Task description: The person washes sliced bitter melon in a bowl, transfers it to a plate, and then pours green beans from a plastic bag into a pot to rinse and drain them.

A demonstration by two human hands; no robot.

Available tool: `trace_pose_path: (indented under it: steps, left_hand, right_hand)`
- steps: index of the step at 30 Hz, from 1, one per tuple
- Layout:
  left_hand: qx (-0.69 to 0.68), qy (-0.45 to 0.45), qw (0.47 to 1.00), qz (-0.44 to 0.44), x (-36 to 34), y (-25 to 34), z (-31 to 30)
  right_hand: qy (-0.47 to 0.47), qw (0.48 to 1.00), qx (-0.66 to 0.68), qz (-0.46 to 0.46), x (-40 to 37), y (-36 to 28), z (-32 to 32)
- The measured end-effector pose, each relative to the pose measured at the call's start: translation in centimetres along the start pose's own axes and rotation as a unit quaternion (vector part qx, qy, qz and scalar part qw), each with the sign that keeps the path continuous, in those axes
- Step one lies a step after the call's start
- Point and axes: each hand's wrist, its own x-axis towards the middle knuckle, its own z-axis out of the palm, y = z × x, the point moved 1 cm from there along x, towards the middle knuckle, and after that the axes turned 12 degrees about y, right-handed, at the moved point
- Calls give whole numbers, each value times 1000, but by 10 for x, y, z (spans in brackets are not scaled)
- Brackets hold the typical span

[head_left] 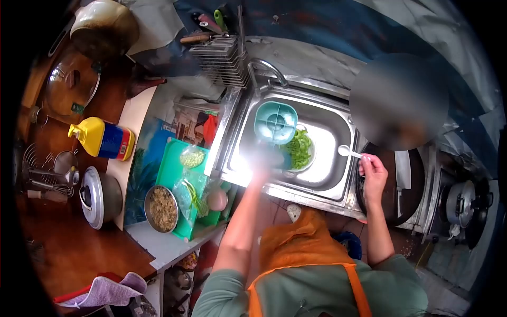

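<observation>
My right hand is closed around the handle of a small white spoon, its bowl over the right side of the sink. My left hand is smeared by motion at the sink's front left, so its fingers cannot be made out. Just beyond it is a teal plastic box divided into compartments, above the metal sink. Beside the box, chopped green vegetables lie in a bowl that the box and my left hand partly hide.
Right of the sink, a cleaver lies on a dark round board. A faucet arches over the sink's back left. To the left, a green tray carries bagged vegetables beside a metal bowl of minced food. A lidded pot stands farther left.
</observation>
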Motion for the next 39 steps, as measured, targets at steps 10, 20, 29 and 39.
trace_pose_path:
  steps: [10,20,29,39]
  left_hand:
    - [28,-2,996,89,-3,-3,13]
    - [89,-84,979,162,-27,57,10]
    - [127,11,974,188,-31,45,16]
    - [114,28,990,78,-52,23,-7]
  right_hand:
    - [-134,952,-56,-270,-2,-38,110]
    - [-233,764,-134,-586,10,-13,180]
    - [-229,966,-115,-43,7,44,175]
    - [-124,967,92,205,32,36,142]
